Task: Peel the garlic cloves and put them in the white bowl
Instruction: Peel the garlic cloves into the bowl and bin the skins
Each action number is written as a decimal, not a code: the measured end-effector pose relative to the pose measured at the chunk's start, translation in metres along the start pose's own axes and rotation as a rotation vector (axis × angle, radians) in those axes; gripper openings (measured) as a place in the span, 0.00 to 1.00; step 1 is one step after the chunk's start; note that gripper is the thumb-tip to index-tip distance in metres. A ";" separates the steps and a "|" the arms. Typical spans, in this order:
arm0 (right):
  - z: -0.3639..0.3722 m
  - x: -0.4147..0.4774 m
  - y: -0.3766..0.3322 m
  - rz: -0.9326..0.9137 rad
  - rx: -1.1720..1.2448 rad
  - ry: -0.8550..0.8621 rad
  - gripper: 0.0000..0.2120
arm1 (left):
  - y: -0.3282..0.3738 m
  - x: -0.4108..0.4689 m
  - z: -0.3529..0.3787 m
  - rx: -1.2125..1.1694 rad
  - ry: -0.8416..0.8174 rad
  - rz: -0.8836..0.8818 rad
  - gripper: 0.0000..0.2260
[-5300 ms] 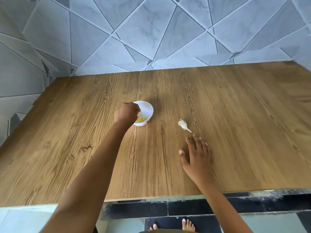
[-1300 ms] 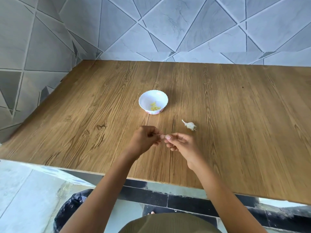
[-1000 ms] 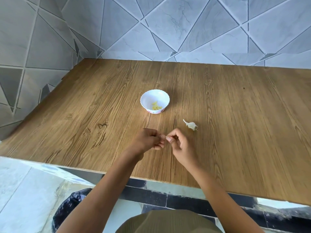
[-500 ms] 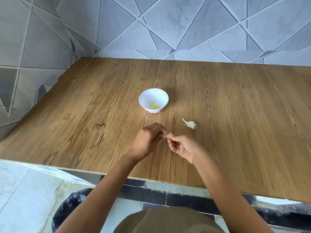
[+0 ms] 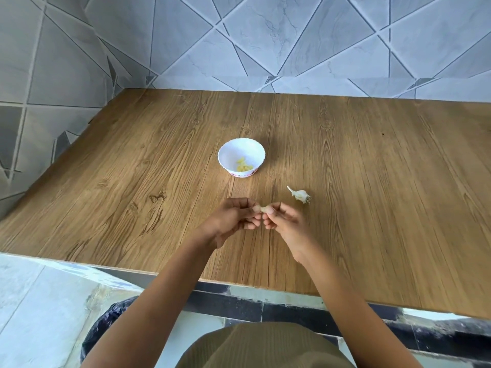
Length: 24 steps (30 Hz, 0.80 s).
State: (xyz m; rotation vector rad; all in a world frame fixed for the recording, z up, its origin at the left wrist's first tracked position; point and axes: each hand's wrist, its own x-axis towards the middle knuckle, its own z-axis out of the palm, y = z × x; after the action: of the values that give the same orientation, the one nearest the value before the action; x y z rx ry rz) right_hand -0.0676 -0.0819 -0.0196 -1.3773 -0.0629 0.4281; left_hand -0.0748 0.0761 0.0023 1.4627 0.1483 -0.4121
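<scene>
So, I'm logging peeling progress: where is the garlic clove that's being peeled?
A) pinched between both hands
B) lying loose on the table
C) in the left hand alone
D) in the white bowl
A: the garlic clove is pinched between fingertips of the left hand and the right hand, on the near side of the white bowl.

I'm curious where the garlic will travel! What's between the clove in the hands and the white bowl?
Nothing: the head view shows only bare wooden table between the clove and the white bowl.
</scene>
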 end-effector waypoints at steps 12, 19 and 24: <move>-0.005 0.004 0.006 -0.219 -0.446 0.061 0.05 | -0.004 0.002 -0.001 0.247 0.156 -0.013 0.11; -0.011 0.006 0.014 -0.386 -0.656 0.148 0.03 | -0.014 0.004 -0.004 0.949 0.350 0.284 0.08; -0.012 0.005 0.014 -0.354 -0.612 0.160 0.03 | -0.014 0.004 -0.001 1.013 0.422 0.345 0.04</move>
State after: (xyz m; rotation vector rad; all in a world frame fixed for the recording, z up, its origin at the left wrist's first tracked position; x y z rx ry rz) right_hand -0.0628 -0.0896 -0.0368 -1.9522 -0.3220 -0.0117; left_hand -0.0763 0.0754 -0.0121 2.5146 0.0077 0.1624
